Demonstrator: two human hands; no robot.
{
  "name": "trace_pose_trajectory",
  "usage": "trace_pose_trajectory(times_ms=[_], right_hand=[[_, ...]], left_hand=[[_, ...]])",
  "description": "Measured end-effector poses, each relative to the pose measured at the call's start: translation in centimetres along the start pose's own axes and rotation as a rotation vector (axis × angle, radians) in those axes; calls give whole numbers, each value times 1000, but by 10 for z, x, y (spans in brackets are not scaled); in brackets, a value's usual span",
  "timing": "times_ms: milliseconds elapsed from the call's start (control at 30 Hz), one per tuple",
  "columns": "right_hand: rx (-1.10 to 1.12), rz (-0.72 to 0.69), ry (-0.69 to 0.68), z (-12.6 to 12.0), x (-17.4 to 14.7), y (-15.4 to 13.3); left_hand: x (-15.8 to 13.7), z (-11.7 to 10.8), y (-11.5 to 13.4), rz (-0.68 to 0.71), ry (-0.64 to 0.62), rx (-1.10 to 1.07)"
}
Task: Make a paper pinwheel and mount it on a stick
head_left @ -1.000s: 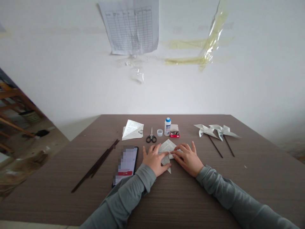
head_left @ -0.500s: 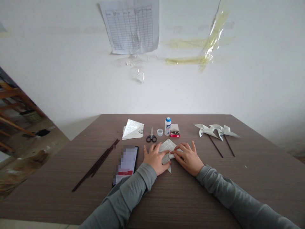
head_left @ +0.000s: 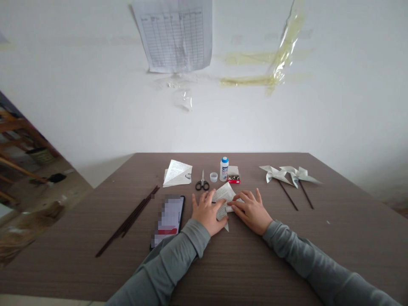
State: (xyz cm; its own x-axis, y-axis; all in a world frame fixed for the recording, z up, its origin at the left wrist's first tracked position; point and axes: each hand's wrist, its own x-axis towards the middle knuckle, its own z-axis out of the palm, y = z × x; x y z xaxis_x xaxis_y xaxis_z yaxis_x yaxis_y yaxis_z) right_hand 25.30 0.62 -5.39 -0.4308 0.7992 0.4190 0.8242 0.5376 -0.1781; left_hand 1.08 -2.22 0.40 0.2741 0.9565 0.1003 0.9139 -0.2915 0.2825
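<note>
A printed sheet of paper (head_left: 224, 192) with folded or cut flaps lies on the table between my hands, partly covered by them. My left hand (head_left: 207, 212) presses and grips its left side, the index finger near the middle and the thumb by the lower point. From the other side, my right hand (head_left: 251, 212) pinches a flap close to the centre with thumb and index finger. Just beyond the sheet stand a white bottle with a blue cap (head_left: 224, 171) and a small red box (head_left: 234, 180) of metal bits, too small to make out.
Black scissors (head_left: 202, 184) and a small clear cup (head_left: 213, 177) lie behind my left hand. Farther left are stacked paper pieces (head_left: 177, 173), a phone (head_left: 168, 219) and dark sticks (head_left: 127, 222). Two paper pinwheels (head_left: 274, 174) on sticks rest at right.
The paper's upper flap has lifted and shifted slightly to the right, so its top looks wider and less pointed. Both hands have stayed nearly in place.
</note>
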Motion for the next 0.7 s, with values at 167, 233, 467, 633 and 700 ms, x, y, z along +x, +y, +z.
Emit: trace_pose_trajectory(times_ms=[167,233,467,633,700], right_hand=[[21,6,-9,1,-1,2],[34,6,-11,1,-1,3],[49,6,19,3,-2,3],[24,1,0,2,-1,1],[11,5,8,2,-1,0]], left_hand=[[-2,-4,-1,5,-48,-1],[-2,-8,0,-5,-73,-1],[0,-12,1,-31,-76,-14],[0,-8,1,-21,-25,-22],[-1,-7,1,-2,-9,-25]])
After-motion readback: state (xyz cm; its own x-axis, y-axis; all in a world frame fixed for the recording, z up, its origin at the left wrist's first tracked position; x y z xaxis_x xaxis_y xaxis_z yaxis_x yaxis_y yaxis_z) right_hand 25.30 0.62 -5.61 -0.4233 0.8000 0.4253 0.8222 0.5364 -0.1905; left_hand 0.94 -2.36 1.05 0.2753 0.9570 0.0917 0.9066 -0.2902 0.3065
